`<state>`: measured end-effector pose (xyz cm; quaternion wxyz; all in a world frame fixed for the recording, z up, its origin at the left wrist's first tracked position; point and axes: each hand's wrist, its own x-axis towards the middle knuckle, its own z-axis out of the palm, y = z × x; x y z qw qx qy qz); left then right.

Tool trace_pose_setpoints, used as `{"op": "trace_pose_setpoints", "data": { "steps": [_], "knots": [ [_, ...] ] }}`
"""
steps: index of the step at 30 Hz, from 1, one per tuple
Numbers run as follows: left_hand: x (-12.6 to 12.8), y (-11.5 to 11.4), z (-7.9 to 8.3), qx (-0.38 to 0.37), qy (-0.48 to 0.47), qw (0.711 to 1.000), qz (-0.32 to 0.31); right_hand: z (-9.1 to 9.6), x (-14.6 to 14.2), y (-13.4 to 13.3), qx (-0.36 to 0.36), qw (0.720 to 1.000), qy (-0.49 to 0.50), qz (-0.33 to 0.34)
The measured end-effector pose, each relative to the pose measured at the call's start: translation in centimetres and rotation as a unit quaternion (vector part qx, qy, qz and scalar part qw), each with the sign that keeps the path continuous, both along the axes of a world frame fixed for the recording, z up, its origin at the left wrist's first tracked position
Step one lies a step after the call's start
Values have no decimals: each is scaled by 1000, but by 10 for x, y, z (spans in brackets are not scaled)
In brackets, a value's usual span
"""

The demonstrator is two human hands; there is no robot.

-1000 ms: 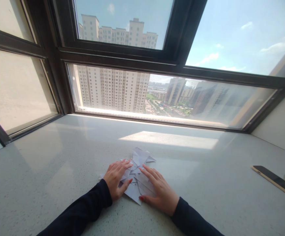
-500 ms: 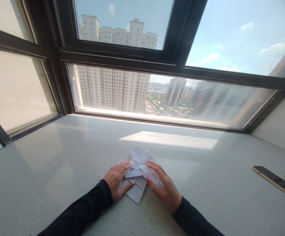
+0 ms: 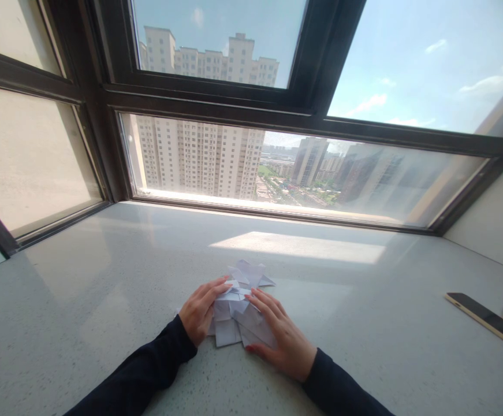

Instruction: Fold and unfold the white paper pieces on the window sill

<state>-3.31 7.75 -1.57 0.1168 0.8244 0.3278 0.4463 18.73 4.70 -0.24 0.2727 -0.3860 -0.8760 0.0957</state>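
A folded white paper piece with many creases and pointed flaps lies on the pale speckled sill in front of me. My left hand cups its left side, fingers curled against the paper's edge. My right hand lies flat on its right half, fingers stretched out and pressing the folds down. Both arms wear dark sleeves. The paper's far flaps stick out beyond my fingertips.
A dark phone with a gold edge lies at the far right of the sill. A black-framed window runs along the back and left, with tall buildings outside. A white wall bounds the right side.
The near corner of the paper has been folded up and in, so the piece is now more compact. My right hand went from lifting a flap to pressing flat; my left hand curled inward.
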Motion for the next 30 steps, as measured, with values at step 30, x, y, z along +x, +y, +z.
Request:
{"op": "trace_pose_setpoints", "data": {
  "steps": [30],
  "knots": [
    [0, 5, -14, -8, 129, 990, 52, 3, -4, -2, 6, 998, -18, -55]
  ]
}}
